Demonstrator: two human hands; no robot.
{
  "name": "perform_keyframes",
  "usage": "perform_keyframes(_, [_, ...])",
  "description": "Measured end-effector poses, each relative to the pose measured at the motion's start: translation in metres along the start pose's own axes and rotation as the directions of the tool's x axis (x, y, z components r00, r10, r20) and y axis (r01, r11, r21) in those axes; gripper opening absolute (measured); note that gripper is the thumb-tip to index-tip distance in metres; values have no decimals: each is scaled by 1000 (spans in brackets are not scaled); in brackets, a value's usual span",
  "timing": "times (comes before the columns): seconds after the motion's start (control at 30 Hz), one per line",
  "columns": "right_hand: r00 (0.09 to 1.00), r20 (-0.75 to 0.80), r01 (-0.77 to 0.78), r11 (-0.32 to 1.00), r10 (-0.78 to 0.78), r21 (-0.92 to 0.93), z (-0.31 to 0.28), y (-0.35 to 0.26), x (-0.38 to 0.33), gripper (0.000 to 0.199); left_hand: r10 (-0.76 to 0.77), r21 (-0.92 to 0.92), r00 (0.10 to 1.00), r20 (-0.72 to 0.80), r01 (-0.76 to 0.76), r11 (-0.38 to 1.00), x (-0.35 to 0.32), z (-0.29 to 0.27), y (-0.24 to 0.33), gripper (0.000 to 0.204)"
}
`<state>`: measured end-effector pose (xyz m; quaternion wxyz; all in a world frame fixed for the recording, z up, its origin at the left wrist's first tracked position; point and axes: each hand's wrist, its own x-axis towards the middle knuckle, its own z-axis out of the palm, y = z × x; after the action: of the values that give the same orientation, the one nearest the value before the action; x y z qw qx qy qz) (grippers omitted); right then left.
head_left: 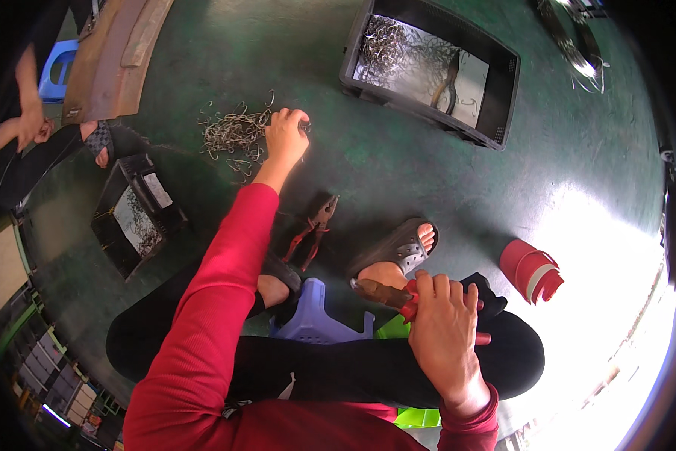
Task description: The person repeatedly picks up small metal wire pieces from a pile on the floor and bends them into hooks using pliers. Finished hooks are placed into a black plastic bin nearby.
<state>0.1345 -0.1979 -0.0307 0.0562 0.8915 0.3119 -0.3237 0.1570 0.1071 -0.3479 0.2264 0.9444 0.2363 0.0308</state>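
Observation:
My left hand (284, 141) reaches out to the right edge of a loose pile of bent metal hooks (235, 134) on the green floor. Its fingers are curled with the tips turned away, so what they hold, if anything, is hidden. In my right hand (445, 327), above my right thigh, a pair of pliers with red handles (383, 293) is gripped, its jaws pointing left. A second pair of red-handled pliers (319, 225) lies on the floor between my feet and the pile, with its handles spread.
A black crate (507, 113) at the far right holds hooks and pliers. To the left stands a smaller black crate (112, 225). A red container (522, 263) lies on the right. A purple stool (315, 316) is before me. Another person's hand (31, 124) shows at far left.

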Motion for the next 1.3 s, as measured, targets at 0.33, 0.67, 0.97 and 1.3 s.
perform_keyframes(0.33, [1000,-22,-7,1000,7,4,0,-2,-1,38,285,152,955,82,-294,944,6,-11,-11,11])
perform_keyframes(0.67, [986,-166,28,999,-21,37,-5,1,-13,36,-173,-686,940,293,333,647,-13,-74,30,14])
perform_keyframes(0.97, [995,-86,90,762,-45,641,-26,3,-21,35,-7,-955,969,248,246,164,-86,-222,153,12])
perform_keyframes(1.3, [882,158,-76,197,-443,978,-26,-26,-31,34,-7,-982,987,-162,-161,98,-159,-272,189,9])
